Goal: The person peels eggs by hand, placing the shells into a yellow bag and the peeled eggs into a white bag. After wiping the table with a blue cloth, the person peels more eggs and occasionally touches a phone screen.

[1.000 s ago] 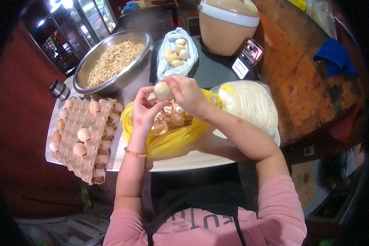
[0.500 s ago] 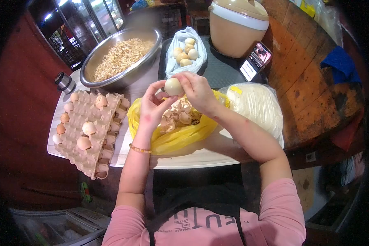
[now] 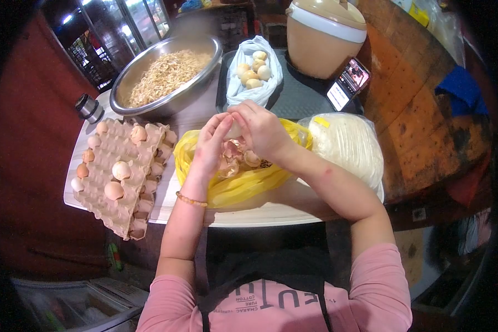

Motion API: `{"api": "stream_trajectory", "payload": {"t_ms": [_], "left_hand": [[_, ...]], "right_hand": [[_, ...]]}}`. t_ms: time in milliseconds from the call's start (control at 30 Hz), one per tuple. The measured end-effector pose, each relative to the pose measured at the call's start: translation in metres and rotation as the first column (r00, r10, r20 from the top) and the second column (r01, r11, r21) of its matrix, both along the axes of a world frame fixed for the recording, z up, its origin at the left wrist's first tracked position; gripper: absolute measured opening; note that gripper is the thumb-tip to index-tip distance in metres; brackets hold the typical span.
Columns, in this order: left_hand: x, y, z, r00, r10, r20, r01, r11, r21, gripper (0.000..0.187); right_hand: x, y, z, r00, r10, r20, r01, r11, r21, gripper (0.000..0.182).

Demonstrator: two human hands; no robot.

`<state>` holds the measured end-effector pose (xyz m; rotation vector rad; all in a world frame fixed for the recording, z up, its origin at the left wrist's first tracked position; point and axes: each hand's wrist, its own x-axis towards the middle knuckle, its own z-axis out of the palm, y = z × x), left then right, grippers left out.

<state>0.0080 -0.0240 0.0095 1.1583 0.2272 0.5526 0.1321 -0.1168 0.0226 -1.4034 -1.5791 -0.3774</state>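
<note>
Above the yellow plastic bag (image 3: 243, 191), my two hands meet around one egg (image 3: 234, 131), of which only a pale patch shows between the fingers. My left hand (image 3: 213, 138) grips it from the left, fingers bent and thumb on top. From the right, my right hand (image 3: 263, 130) is closed over it and covers most of it. Broken eggshells (image 3: 238, 160) lie in the bag just below. Beyond the hands, several peeled-looking eggs (image 3: 253, 72) rest in a light blue plastic bag (image 3: 239, 91).
An egg carton (image 3: 108, 196) with several eggs stands at left. Behind it are a black-topped jar (image 3: 88, 108) and a steel bowl (image 3: 213, 69) of pale shreds. A dark tray (image 3: 293, 99), a phone (image 3: 348, 83), a beige container (image 3: 323, 50) and a wrapped white bundle (image 3: 346, 146) are at right.
The egg was plainly visible between my fingertips; now my hands have closed in and mostly hide it. My right hand has turned over it. The view has shifted slightly.
</note>
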Motion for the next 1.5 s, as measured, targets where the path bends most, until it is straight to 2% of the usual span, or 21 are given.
{"api": "stream_trajectory", "payload": {"t_ms": [67, 167, 700, 767, 800, 867, 900, 967, 1000, 1067, 1200, 1267, 1300, 1367, 1500], "left_hand": [[0.002, 0.000, 0.000, 0.999, 0.049, -0.022, -0.049, 0.999, 0.002, 0.029], [0.003, 0.006, -0.004, 0.998, 0.028, -0.048, -0.028, 1.000, 0.015, 0.030], [0.003, 0.006, -0.007, 0.996, 0.030, -0.083, -0.026, 0.998, 0.051, 0.033], [0.004, 0.007, -0.008, 0.998, 0.023, -0.061, -0.018, 0.997, 0.077, 0.031], [0.004, 0.007, -0.008, 0.998, 0.023, -0.060, -0.019, 0.997, 0.078, 0.031], [0.003, 0.007, -0.007, 0.997, 0.055, -0.061, -0.050, 0.996, 0.080, 0.030], [0.003, 0.008, -0.006, 0.997, 0.055, -0.061, -0.050, 0.995, 0.081, 0.030], [0.003, 0.008, -0.006, 0.992, 0.108, -0.068, -0.098, 0.985, 0.143, 0.030], [0.003, 0.008, -0.007, 0.992, 0.108, -0.069, -0.097, 0.985, 0.143, 0.030], [0.004, 0.010, -0.011, 0.992, 0.116, -0.040, -0.109, 0.983, 0.146, 0.033], [0.004, 0.010, -0.009, 0.996, 0.079, -0.034, -0.074, 0.989, 0.132, 0.033], [0.001, 0.008, -0.003, 0.999, -0.016, 0.039, 0.016, 1.000, -0.024, 0.033], [0.002, 0.008, -0.004, 0.999, -0.016, 0.039, 0.017, 1.000, -0.024, 0.033], [0.005, 0.007, -0.007, 0.995, 0.095, -0.020, -0.089, 0.976, 0.199, 0.033], [0.005, 0.009, -0.008, 0.994, 0.102, -0.040, -0.090, 0.966, 0.241, 0.033]], "right_hand": [[0.000, 0.001, 0.000, 0.998, -0.006, -0.067, 0.005, 1.000, -0.015, 0.012], [0.002, 0.002, 0.001, 0.995, -0.004, -0.096, 0.001, 1.000, -0.024, 0.012], [0.016, 0.005, -0.002, 0.992, -0.037, -0.121, 0.027, 0.996, -0.085, 0.019], [0.024, 0.005, 0.005, 0.936, -0.056, -0.348, -0.001, 0.986, -0.164, 0.023], [0.027, 0.002, 0.008, 0.936, -0.056, -0.348, -0.002, 0.987, -0.163, 0.023], [0.029, -0.003, 0.016, 0.838, -0.069, -0.541, -0.083, 0.964, -0.252, 0.027], [0.030, -0.002, 0.015, 0.838, -0.069, -0.542, -0.084, 0.964, -0.252, 0.027], [0.030, 0.000, 0.012, 0.906, 0.077, -0.416, -0.170, 0.967, -0.191, 0.028], [0.029, 0.000, 0.010, 0.906, 0.077, -0.417, -0.169, 0.967, -0.191, 0.028], [0.021, -0.001, 0.010, 0.977, 0.068, -0.202, -0.115, 0.967, -0.228, 0.025], [0.023, 0.001, 0.002, 0.991, 0.072, -0.110, -0.091, 0.980, -0.179, 0.022], [0.022, 0.000, 0.001, 0.997, 0.022, -0.075, -0.034, 0.985, -0.170, 0.019], [0.021, -0.001, 0.001, 0.997, 0.021, -0.075, -0.034, 0.985, -0.169, 0.019], [0.019, -0.001, 0.002, 0.999, -0.006, -0.051, -0.001, 0.991, -0.135, 0.014], [0.017, 0.000, 0.001, 0.997, -0.017, -0.075, 0.011, 0.996, -0.092, 0.011]]}}
